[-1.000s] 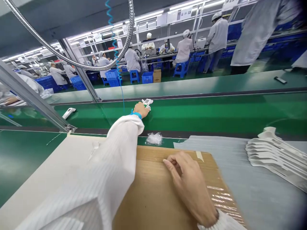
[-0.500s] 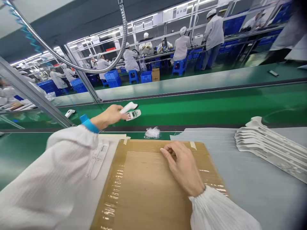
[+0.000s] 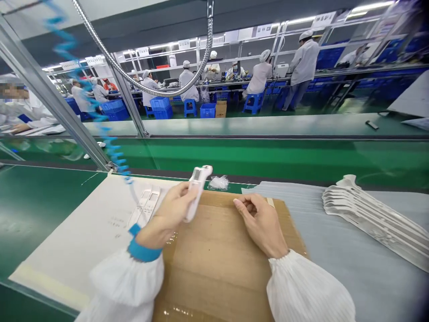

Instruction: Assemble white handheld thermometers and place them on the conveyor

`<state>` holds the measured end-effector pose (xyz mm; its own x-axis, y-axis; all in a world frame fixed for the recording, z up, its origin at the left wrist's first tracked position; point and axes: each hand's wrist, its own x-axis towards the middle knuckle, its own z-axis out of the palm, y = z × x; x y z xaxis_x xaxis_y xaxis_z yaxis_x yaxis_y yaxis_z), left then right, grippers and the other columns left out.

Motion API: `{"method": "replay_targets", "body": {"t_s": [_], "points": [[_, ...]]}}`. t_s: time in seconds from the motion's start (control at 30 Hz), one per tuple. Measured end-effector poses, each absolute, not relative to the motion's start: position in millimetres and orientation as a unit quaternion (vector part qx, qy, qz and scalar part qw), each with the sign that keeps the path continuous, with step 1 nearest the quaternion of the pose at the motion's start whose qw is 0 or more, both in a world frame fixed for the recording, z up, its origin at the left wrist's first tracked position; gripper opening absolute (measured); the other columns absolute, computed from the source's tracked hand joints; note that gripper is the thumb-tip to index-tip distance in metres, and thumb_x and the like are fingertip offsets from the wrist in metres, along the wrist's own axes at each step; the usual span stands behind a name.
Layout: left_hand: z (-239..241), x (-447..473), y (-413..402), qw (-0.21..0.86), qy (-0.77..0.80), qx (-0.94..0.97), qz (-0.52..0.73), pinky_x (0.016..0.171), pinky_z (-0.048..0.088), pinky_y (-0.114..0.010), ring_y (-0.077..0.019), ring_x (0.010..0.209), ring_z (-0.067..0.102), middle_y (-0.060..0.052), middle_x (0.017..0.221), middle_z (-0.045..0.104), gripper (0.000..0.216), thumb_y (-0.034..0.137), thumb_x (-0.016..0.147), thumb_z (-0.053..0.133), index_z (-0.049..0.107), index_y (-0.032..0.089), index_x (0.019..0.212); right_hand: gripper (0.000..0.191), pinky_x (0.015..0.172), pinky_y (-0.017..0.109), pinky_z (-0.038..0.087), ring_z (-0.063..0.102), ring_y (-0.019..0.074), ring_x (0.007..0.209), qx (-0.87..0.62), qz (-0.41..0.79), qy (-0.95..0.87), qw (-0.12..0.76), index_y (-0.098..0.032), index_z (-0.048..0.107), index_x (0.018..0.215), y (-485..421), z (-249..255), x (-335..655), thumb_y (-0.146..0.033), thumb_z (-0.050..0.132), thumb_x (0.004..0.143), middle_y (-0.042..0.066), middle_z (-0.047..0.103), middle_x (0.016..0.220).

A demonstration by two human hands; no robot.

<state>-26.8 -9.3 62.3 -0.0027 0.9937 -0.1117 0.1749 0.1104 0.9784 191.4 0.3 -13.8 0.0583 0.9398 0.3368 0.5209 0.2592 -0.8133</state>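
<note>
My left hand (image 3: 170, 212) is closed round a white handheld device (image 3: 196, 190) with a small screen, held over the left edge of a taped brown cardboard sheet (image 3: 217, 264). My right hand (image 3: 263, 223) rests on the cardboard's far part with its fingers curled together; what they pinch, if anything, I cannot make out. A small crumpled clear plastic bag (image 3: 218, 182) lies just beyond the cardboard.
A row of white plastic shells (image 3: 368, 214) lies on grey foam at the right. Two flat clear panels (image 3: 145, 205) rest on a white sheet at the left. A green conveyor belt (image 3: 268, 156) runs behind, with a blue coiled hose (image 3: 110, 143) hanging left. People work at far benches.
My left hand picked the white device off the conveyor belt and drew it back over the cardboard. My right hand stayed on the cardboard.
</note>
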Motion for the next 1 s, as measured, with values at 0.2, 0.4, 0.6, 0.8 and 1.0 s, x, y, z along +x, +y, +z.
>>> {"method": "replay_targets", "body": {"t_s": [0.2,0.4,0.6,0.8,1.0], "points": [[25.0,31.6,7.4,0.566,0.433,0.552,0.433,0.089,0.047,-0.03,-0.0202,0.1,0.064,-0.009,0.107,0.071,0.025,0.025,0.088,0.063,0.068,0.013,0.109,0.033,0.072,0.034,0.046,0.059,0.019,0.076,-0.554,0.3,-0.586,0.51,-0.023,0.065,0.094,2.7,-14.2,197.2,-0.053,0.054,0.095,0.003,0.067,0.087],[14.7,22.2,-1.5,0.396,0.501,0.674,0.371,0.1,0.045,-0.036,-0.0225,0.112,0.061,-0.005,0.121,0.068,0.029,0.022,0.094,0.052,0.064,0.021,0.12,0.018,0.074,0.033,0.046,0.06,0.0181,0.082,-0.517,0.247,-0.6,0.558,-0.025,0.065,0.099,1.5,-10.7,194.6,-0.041,0.065,0.092,0.002,0.066,0.092],[14.5,14.8,-11.1,0.246,0.533,0.766,0.262,0.102,0.045,-0.042,-0.0262,0.112,0.063,-0.007,0.122,0.067,0.031,0.027,0.097,0.04,0.065,0.024,0.115,0.007,0.079,0.034,0.041,0.059,0.018,0.084,-0.477,0.122,-0.724,0.482,-0.024,0.068,0.087,-3.0,-3.4,193.4,-0.019,0.066,0.092,0.001,0.067,0.086],[4.1,6.7,-1.4,0.24,0.584,0.733,0.253,0.083,0.053,-0.038,-0.0282,0.094,0.071,-0.005,0.107,0.074,0.039,0.051,0.091,0.043,0.067,0.026,0.107,0.018,0.078,0.035,0.031,0.058,0.0162,0.086,-0.557,0.041,-0.727,0.398,-0.024,0.064,0.078,-2.2,-11.7,188.7,-0.025,0.064,0.096,-0.003,0.068,0.087],[8.7,1.4,2.3,0.263,0.613,0.685,0.291,0.064,0.056,-0.032,-0.0235,0.063,0.071,-0.001,0.083,0.076,0.044,0.06,0.088,0.049,0.068,0.028,0.11,0.012,0.075,0.031,0.034,0.056,0.0138,0.079,-0.598,0.203,-0.603,0.486,-0.023,0.063,0.082,-9.7,-2.6,178.8,-0.026,0.066,0.093,-0.004,0.065,0.087]]}}
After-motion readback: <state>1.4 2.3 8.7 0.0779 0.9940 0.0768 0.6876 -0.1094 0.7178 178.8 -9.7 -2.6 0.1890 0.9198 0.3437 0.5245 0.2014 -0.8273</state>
